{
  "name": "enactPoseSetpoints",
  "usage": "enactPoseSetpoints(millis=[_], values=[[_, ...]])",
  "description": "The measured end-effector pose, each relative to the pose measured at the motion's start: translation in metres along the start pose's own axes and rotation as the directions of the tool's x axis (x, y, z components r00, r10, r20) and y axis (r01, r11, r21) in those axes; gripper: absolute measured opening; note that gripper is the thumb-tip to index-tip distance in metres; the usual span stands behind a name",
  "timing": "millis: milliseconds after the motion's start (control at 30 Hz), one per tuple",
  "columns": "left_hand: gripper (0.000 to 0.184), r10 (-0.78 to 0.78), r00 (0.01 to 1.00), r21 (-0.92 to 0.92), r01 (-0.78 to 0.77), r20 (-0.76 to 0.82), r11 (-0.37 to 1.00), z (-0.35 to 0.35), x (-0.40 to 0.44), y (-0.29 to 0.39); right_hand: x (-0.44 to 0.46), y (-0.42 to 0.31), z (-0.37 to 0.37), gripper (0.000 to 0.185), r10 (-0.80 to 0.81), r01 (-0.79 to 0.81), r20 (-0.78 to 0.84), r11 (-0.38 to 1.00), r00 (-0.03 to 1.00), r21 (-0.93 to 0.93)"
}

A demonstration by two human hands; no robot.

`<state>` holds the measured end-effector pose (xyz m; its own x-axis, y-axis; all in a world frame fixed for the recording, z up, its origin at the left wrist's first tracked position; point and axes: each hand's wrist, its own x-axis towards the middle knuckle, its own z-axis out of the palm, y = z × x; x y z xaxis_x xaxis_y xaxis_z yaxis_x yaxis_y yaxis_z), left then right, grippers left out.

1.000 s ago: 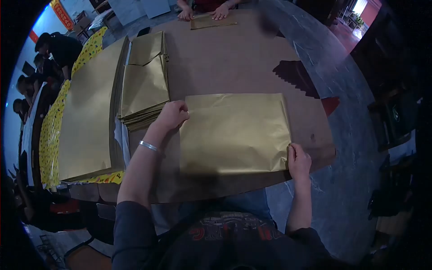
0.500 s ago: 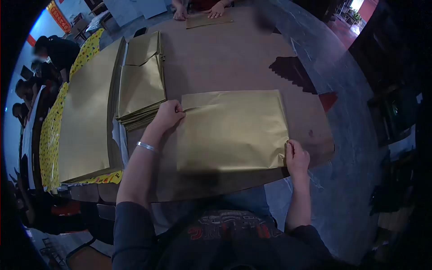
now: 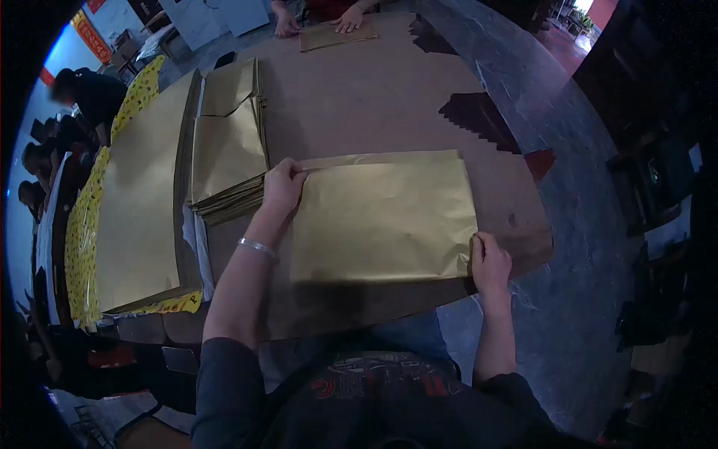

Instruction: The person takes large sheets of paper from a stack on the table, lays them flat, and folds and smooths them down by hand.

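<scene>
A folded sheet of gold paper [image 3: 385,217] lies in front of me, creased at its lower right corner. At its upper left corner, the fingers of my left hand [image 3: 283,187] are closed on the edge. My right hand [image 3: 491,263] pinches the lower part of the right edge, thumb on top. Left of the sheet is a stack of folded gold paper [image 3: 228,146], close to my left hand. Farther left lies a pile of large flat gold sheets [image 3: 142,202].
A brown covering [image 3: 344,97] spreads over the table. Across it, another person's hands [image 3: 348,19] rest on a folded gold piece [image 3: 336,36]. Dark zigzag-edged pieces [image 3: 479,120] lie along the right edge. Yellow patterned material [image 3: 82,232] sits under the large sheets. Several people are at far left.
My left hand has moved slightly up along the sheet's left corner, and the top fold there has shifted a little. My right hand keeps its pinch. The whole view has shifted slightly.
</scene>
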<state>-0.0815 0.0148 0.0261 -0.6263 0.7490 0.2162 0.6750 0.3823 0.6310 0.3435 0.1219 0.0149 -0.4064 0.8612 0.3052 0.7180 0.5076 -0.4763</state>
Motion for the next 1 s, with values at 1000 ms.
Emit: enactPoseSetpoints(millis=[1000], values=[[0.015,-0.056,0.992,0.241,0.082,-0.113,0.967,0.031,0.024,-0.008,-0.001,-0.012,0.000,0.021,0.082,-0.080,-0.011,0.987,0.997,0.141]])
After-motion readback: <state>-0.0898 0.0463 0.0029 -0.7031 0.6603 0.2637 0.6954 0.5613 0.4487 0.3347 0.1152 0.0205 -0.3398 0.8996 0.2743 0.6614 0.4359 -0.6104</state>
